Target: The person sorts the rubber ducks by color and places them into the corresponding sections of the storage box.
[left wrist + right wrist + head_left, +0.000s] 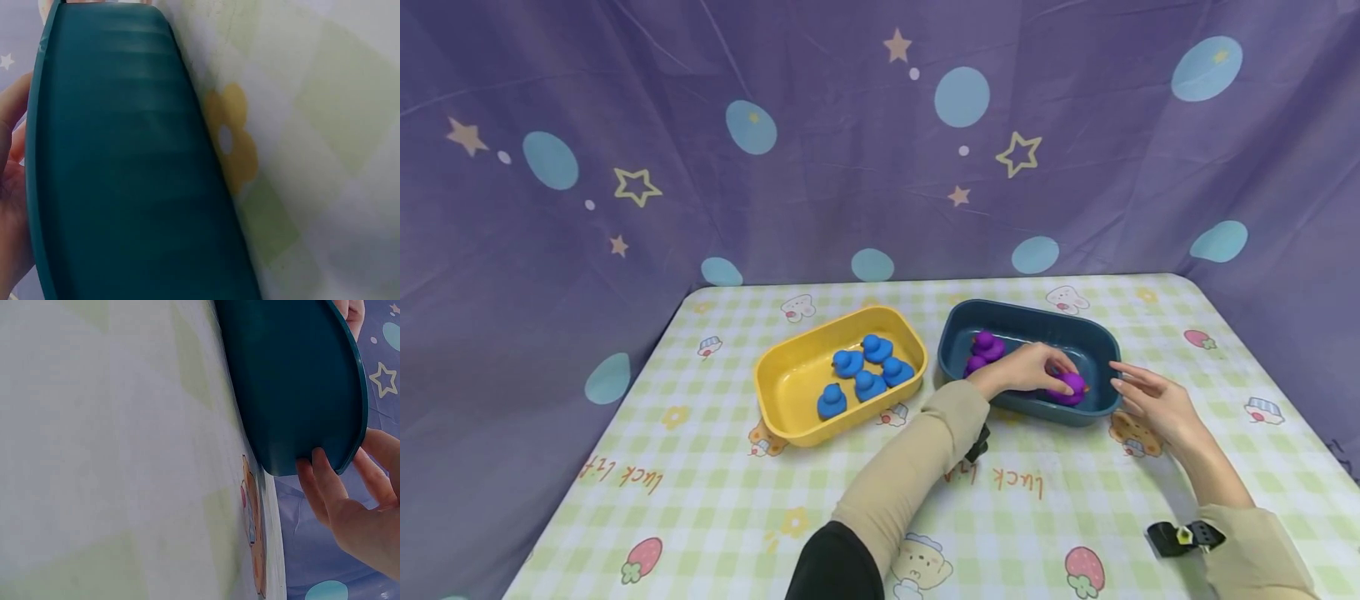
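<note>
My left hand (pixel 1024 367) reaches over the near rim into the dark teal tub (pixel 1101 346). Its thumb and fingers hold a purple toy duck (pixel 1072 390) at the tub's right end. More purple ducks (pixel 988 345) lie at the left end, partly hidden by that hand. My right hand (pixel 1161 404) is at the tub's right end, fingers extended. In the right wrist view its fingertips (pixel 319 454) touch the outer wall and rim. The left wrist view mostly shows the tub's side wall (pixel 119 150), with part of the left hand (pixel 14 206) behind the rim.
A yellow tub (pixel 790 392) with several blue toy ducks (pixel 870 385) stands left of the teal tub. Both rest on a table with a checked, printed cloth (pixel 715 492). A purple curtain (pixel 850 192) with stars hangs behind the table.
</note>
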Demonstrator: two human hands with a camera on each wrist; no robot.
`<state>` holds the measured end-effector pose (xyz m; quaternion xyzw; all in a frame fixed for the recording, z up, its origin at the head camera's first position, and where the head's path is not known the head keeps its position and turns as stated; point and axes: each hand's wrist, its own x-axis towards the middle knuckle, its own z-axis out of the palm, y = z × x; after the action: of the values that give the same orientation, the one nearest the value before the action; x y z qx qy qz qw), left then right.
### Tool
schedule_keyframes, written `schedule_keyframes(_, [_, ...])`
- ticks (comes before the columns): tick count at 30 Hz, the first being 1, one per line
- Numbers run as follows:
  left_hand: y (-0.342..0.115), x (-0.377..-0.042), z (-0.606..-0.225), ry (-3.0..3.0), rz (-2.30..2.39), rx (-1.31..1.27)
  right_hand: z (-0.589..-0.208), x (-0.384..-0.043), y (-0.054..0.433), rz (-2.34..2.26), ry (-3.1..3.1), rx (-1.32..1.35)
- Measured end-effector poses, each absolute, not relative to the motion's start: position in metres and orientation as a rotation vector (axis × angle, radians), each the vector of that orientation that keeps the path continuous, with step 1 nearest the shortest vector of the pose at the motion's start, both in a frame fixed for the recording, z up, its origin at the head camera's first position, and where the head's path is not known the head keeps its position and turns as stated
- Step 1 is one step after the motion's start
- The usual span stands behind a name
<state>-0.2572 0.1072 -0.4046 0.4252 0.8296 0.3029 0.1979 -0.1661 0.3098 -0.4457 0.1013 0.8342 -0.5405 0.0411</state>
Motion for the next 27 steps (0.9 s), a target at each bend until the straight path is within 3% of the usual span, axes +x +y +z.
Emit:
schedule_keyframes(15, [0.114,-0.261,-0.411,2.315,0.801,1.154,-0.481,-0.181,0.328,-1.702,2.604,0.26])
schedule_keyframes(27, [0.115,-0.265,-0.417,2.335,0.787,1.156,-0.473,-0.178,0.325,-1.725,2.569,0.283])
